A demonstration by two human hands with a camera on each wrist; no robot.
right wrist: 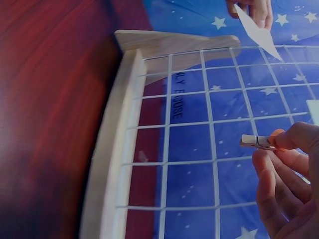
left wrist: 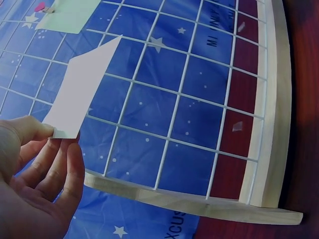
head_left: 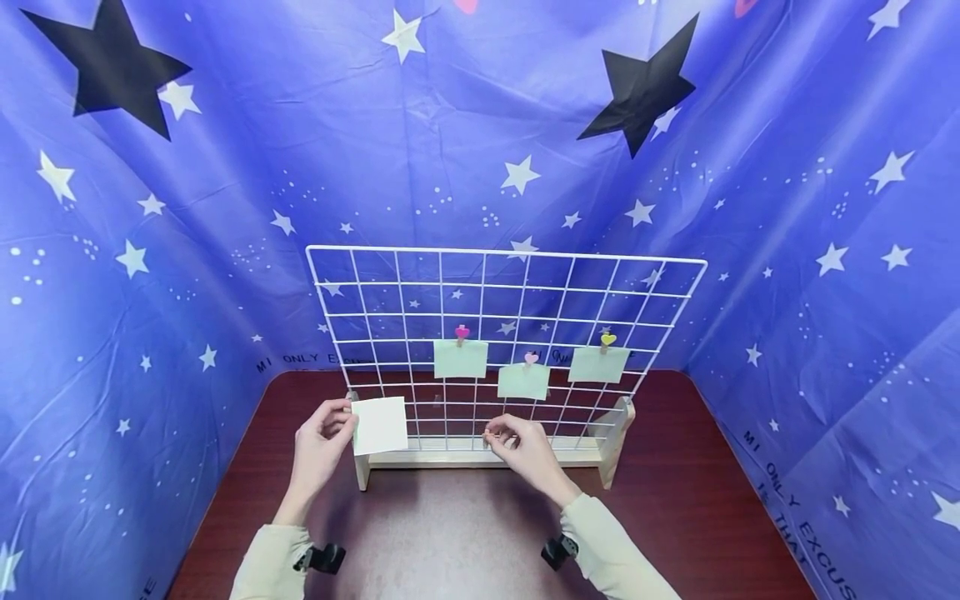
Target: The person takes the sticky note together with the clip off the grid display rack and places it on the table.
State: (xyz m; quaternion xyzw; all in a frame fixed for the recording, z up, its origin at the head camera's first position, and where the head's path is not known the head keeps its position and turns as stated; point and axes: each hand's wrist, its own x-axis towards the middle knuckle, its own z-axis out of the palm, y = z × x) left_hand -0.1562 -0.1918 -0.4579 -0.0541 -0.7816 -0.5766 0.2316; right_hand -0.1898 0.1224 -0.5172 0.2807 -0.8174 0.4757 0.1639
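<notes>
My left hand (head_left: 324,437) pinches a blank white paper square (head_left: 381,425) by its left edge, in front of the lower left of a white wire grid (head_left: 506,250). In the left wrist view the thumb and fingertips grip one end of the paper (left wrist: 82,87). My right hand (head_left: 521,446) pinches a small wooden clothespin (right wrist: 255,141) with an orange piece on its end, close to the lower middle of the grid. Three pale green notes hang on the grid: a left one (head_left: 461,360), a middle one (head_left: 523,382) and a right one (head_left: 598,365).
Heart-topped clothespins in magenta (head_left: 462,333), pink (head_left: 531,359) and yellow (head_left: 607,341) hold the notes. A wooden stand (head_left: 480,458) supports the grid on a dark red table (head_left: 705,500). Blue star-printed cloth (head_left: 450,150) surrounds the table at the back and sides.
</notes>
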